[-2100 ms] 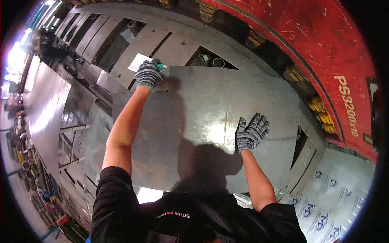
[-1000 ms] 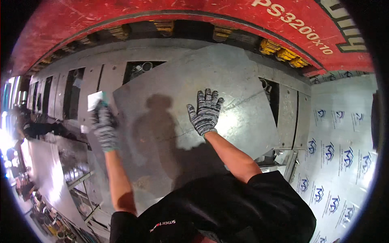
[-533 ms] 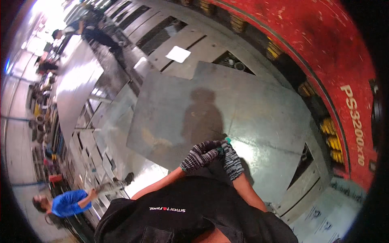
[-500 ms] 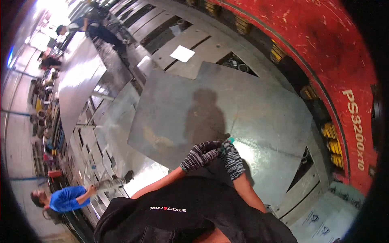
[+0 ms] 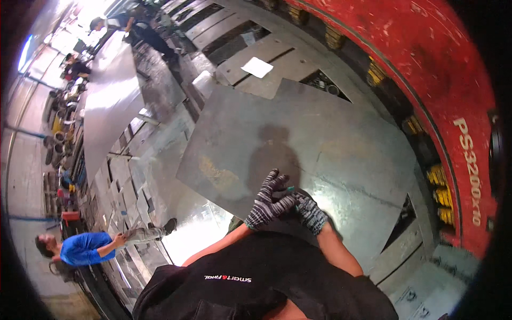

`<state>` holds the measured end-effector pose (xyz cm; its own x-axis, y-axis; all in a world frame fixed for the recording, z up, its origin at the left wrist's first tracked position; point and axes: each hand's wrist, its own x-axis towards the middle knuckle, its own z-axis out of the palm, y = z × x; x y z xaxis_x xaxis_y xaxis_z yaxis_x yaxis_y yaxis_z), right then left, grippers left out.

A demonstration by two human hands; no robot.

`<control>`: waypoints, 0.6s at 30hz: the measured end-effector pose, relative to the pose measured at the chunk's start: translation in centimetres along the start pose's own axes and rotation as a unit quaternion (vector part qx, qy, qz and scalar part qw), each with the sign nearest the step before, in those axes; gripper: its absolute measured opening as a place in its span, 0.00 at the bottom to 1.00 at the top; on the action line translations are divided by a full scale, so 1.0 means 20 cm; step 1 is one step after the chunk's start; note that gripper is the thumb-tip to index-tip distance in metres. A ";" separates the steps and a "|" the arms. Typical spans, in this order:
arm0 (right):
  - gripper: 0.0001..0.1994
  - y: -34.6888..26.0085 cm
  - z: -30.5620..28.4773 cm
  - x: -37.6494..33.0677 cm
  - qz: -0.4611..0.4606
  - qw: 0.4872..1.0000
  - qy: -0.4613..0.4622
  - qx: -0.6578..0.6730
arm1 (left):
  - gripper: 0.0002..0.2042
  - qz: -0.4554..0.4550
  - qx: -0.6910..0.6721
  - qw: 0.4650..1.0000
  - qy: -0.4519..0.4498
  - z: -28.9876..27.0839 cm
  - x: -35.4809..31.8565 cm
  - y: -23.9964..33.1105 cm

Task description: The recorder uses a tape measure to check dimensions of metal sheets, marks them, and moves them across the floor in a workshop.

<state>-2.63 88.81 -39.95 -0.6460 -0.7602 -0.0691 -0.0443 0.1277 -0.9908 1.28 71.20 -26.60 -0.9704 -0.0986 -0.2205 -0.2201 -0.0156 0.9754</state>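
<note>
Both of my hands wear black-and-white knitted gloves and meet above a large grey metal sheet (image 5: 330,144). My left hand (image 5: 268,202) is open, fingers apart, with its thumb side close to the right hand. Curled fingers close my right hand (image 5: 311,212) around a small green-tipped thing (image 5: 290,189). Only its green end shows between the hands, so its kind cannot be made out. My shadow falls on the sheet just beyond the gloves.
A red machine with yellow blocks (image 5: 441,192) curves along the right. White paper (image 5: 257,67) lies on the slotted metal bed beyond the sheet. A person in a blue shirt (image 5: 88,248) stands at left; other people are at the far left near another large sheet (image 5: 112,101).
My left hand has opened and its fingers have spread away from the right hand. The right hand has moved slightly down and right, still holding the green-tipped thing. The whole view has shifted slightly.
</note>
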 end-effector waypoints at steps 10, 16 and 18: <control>0.15 -0.25 0.35 0.05 0.216 0.903 0.032 0.369 | 0.22 -0.120 -0.031 0.985 -0.116 -0.45 -0.31 -0.29; 0.09 -0.47 -0.03 -0.20 0.127 0.798 0.339 0.482 | 0.17 -0.347 -0.080 0.922 -0.149 -1.06 -0.85 -0.52; 0.05 -0.49 -0.35 -0.32 0.130 0.708 0.464 0.515 | 0.15 -0.390 -0.017 0.902 -0.186 -1.23 -0.99 -0.55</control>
<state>-3.34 96.86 -28.95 -0.7743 0.0117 -0.6328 0.4388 -0.7105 -0.5501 25.38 48.89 -32.78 -0.4899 0.2966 -0.8198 -0.8526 0.0333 0.5215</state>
